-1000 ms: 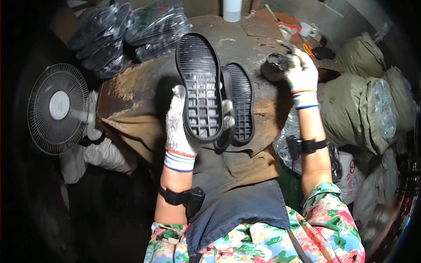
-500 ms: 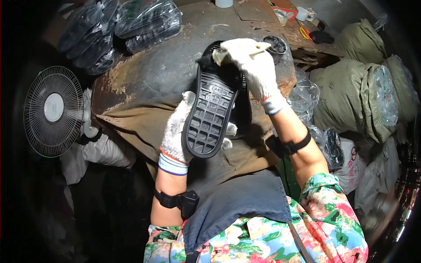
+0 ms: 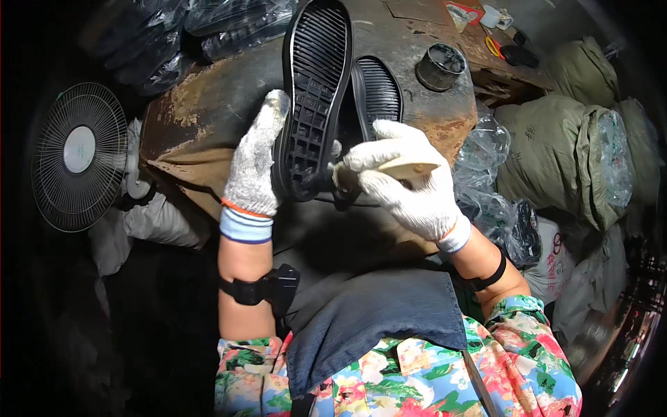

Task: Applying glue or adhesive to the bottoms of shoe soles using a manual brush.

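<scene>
Here's the left hand [image 3: 253, 156], in a greyed white knitted glove, closed around a long black rubber shoe sole [image 3: 316, 90] with a ribbed toe and a gridded heel. The thumb runs up the sole's left edge, most of the fingers are out of sight behind it, and a pale fingertip shows at the right side. The sole is up in front of the person, toe pointing away, hollow-patterned face turned to view, over the near side of a worn dark workbench [image 3: 229, 90].

Across to the right hand [image 3: 410, 174], in a cleaner white knitted glove: it's pinched narrow, thumb and fingers folded around a flat cream-coloured brush-like tool [image 3: 415, 169]. The tool's tip is right at the heel's lower right edge; whether it touches, you can't tell. Just behind, a second black ribbed sole [image 3: 381, 83] pokes out; what supports it is hidden. A round dark-crusted pot [image 3: 441, 67] stands on the bench beyond the right hand.
</scene>
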{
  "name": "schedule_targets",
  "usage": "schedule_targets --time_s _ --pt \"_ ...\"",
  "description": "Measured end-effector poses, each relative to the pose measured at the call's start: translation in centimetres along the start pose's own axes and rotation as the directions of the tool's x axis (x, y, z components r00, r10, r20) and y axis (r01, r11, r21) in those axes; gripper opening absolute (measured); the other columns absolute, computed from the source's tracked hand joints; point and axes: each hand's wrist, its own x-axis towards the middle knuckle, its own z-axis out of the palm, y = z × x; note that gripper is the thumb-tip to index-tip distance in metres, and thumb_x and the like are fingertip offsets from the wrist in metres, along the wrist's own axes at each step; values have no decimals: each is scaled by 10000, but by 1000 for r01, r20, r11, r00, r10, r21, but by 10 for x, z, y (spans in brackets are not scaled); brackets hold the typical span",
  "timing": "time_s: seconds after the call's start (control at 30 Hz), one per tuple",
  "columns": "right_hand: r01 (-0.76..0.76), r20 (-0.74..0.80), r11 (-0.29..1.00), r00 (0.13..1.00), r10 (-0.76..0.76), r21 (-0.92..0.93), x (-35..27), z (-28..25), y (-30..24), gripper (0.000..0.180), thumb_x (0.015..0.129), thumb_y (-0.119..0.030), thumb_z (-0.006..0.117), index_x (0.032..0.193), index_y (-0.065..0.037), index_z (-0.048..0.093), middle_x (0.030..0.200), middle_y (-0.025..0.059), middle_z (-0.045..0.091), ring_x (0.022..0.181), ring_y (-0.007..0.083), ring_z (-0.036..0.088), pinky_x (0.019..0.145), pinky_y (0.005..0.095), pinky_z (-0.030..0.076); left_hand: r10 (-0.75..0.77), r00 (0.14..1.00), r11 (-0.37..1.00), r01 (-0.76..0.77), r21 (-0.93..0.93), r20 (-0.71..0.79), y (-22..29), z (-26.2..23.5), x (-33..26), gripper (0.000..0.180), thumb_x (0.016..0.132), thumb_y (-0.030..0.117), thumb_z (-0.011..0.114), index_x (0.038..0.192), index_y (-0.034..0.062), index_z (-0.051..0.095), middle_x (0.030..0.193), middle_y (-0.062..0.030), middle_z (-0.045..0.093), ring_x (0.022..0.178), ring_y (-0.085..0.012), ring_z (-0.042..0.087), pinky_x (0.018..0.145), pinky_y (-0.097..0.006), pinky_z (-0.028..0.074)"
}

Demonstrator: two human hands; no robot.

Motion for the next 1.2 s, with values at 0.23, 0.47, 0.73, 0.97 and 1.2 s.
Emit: schedule_targets --time_s 0.23,0.47,0.73,0.97,1.2 --pt "98 -129 964 983 -132 -246 51 -37 20 88 871 -64 792 952 -29 788 901 46 788 846 154 749 820 280 570 -215 974 969 204 -138 -68 11 29 -9 466 1128 376 465 1437 47 583 1226 -104 705 1005 -175 721 847 -315 610" --pt "316 85 639 927 -365 -701 70 -62 46 105 823 -246 823 923 -219 805 921 20 777 968 284 693 961 400 520 -323 947 891 304 -337 2 -4 27 -22 555 1107 510 432 1397 62 584 1042 -186 752 809 -288 762 668 -414 649" --pt "426 209 422 858 -470 -800 132 -68 34 119 809 -255 786 871 -162 744 753 86 685 771 311 681 796 413 540 -434 897 797 423 -432 79 -13 37 -21 619 1102 518 423 1378 -14 578 1148 -235 721 876 -392 755 703 -537 661" --pt "563 293 393 772 -564 -727 147 -48 42 104 821 -233 775 887 -153 763 771 51 701 753 262 690 741 387 552 -346 888 561 455 -691 304 -31 25 -9 745 1089 578 353 1465 -48 499 1395 -333 583 1061 -579 673 820 -733 585" --pt "118 -264 882 929 -261 -456 96 -39 86 110 833 -180 787 930 -132 807 884 65 774 784 260 734 758 348 571 -214 889 378 458 -805 406 -47 29 -16 743 1100 558 304 1588 -1 350 1573 -316 416 1220 -611 575 924 -776 515"
